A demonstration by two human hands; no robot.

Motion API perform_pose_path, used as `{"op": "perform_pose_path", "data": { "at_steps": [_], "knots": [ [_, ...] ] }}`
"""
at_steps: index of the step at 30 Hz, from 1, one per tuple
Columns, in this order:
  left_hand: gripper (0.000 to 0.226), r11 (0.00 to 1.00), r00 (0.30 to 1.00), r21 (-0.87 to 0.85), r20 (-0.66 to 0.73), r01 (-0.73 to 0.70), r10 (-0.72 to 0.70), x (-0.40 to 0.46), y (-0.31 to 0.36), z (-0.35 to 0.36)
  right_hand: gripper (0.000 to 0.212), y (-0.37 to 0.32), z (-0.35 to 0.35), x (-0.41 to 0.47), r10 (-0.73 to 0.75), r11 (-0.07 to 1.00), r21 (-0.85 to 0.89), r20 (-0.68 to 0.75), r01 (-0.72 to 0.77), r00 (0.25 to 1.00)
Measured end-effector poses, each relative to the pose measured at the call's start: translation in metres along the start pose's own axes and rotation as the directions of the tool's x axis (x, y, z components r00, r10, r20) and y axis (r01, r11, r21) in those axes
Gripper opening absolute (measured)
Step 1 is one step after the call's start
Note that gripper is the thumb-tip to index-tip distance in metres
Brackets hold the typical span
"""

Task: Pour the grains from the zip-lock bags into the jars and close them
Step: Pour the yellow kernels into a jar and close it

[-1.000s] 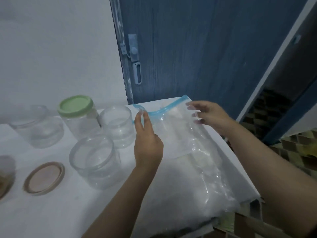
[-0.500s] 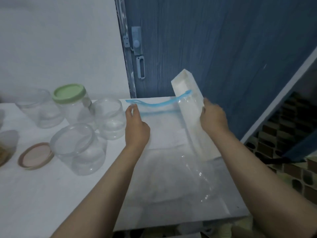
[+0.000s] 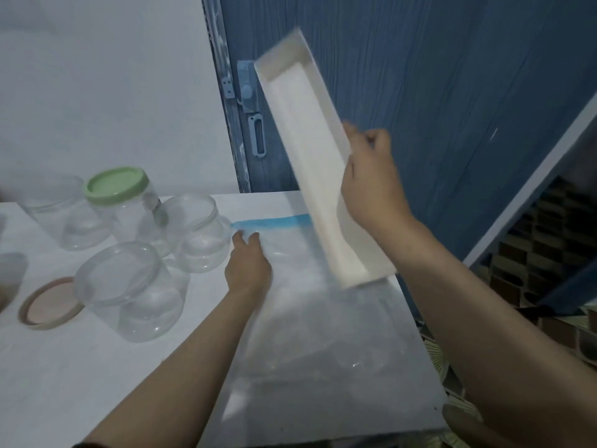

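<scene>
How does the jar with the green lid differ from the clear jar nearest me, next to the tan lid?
The green-lidded jar is capped and stands at the back of the group; the near jar carries no coloured lid. The green-lidded jar looks narrower; the near jar looks wider, though it is closer to the camera. The tan lid lies beside the near jar, not the green-lidded jar. Both jars are clear plastic, upright on the table, and show no grains.

We cannot tell whether the zip-lock bag (image 3: 310, 318) holds grains; its clear film blurs into the table (image 3: 80, 367). The white tray (image 3: 310, 150) hides the bag's far right corner. At the left edge, two objects (image 3: 8, 276) are cut off and blurred.
</scene>
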State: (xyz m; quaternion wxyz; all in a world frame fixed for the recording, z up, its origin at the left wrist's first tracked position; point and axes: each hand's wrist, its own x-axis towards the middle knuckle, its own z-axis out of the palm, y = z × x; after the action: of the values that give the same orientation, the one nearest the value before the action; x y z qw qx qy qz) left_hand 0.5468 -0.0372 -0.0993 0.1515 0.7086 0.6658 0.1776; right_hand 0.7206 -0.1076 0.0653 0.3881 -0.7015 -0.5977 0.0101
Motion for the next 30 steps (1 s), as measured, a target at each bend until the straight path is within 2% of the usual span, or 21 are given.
{"op": "perform_pose_path", "data": {
  "at_steps": [1, 2, 3, 5, 6, 8, 11, 16, 21, 26, 30],
  "knots": [
    [0.05, 1.0, 1.0, 0.014, -0.013, 0.0, 0.0, 0.0, 0.001, 0.002, 0.054, 0.001, 0.007, -0.005, 0.105, 0.994, 0.028, 0.134, -0.11, 0.985],
    [0.048, 1.0, 0.999, 0.008, -0.025, 0.022, -0.022, 0.001, 0.003, 0.003, 0.051, 0.005, 0.017, -0.013, 0.222, 0.972, 0.011, 0.292, -0.236, 0.93],
    [0.046, 0.998, 0.997, -0.015, -0.034, 0.064, -0.064, 0.002, 0.005, 0.003, 0.052, 0.01, 0.028, -0.025, 0.321, 0.94, -0.038, 0.429, -0.338, 0.844],
    [0.047, 0.997, 0.995, 0.002, -0.055, 0.081, -0.081, 0.004, 0.007, 0.006, 0.065, 0.019, 0.053, -0.056, 0.435, 0.898, -0.21, 0.565, -0.387, 0.701],
    [0.05, 0.997, 0.997, 0.057, -0.065, 0.054, -0.051, 0.004, 0.006, 0.008, 0.073, 0.023, 0.065, -0.071, 0.458, 0.889, -0.304, 0.558, -0.343, 0.692],
    [0.052, 0.993, 0.996, 0.119, -0.084, 0.004, 0.006, 0.006, 0.003, 0.013, 0.082, 0.031, 0.082, -0.09, 0.454, 0.865, -0.439, 0.482, -0.242, 0.749],
    [0.051, 0.986, 0.994, 0.165, -0.1, -0.037, 0.054, 0.007, 0.0, 0.017, 0.084, 0.042, 0.09, -0.096, 0.389, 0.843, -0.525, 0.44, -0.12, 0.809],
    [0.045, 0.975, 0.984, 0.198, -0.125, -0.102, 0.128, 0.008, -0.005, 0.019, 0.08, 0.067, 0.08, -0.088, 0.364, 0.778, -0.625, 0.372, -0.06, 0.854],
    [0.045, 0.984, 0.996, 0.178, -0.076, -0.03, 0.044, 0.009, -0.005, 0.015, 0.079, 0.086, 0.069, -0.082, 0.401, 0.824, -0.552, 0.413, -0.126, 0.818],
    [0.051, 0.999, 1.0, 0.034, 0.025, 0.01, -0.011, -0.006, 0.0, -0.009, 0.079, 0.08, 0.063, -0.082, 0.366, 0.815, -0.567, 0.344, -0.12, 0.865],
    [0.049, 0.995, 1.0, -0.093, 0.013, -0.017, 0.018, -0.044, 0.007, -0.044, 0.062, 0.05, 0.048, -0.082, 0.233, 0.883, -0.463, 0.28, -0.081, 0.931]
  ]
}}
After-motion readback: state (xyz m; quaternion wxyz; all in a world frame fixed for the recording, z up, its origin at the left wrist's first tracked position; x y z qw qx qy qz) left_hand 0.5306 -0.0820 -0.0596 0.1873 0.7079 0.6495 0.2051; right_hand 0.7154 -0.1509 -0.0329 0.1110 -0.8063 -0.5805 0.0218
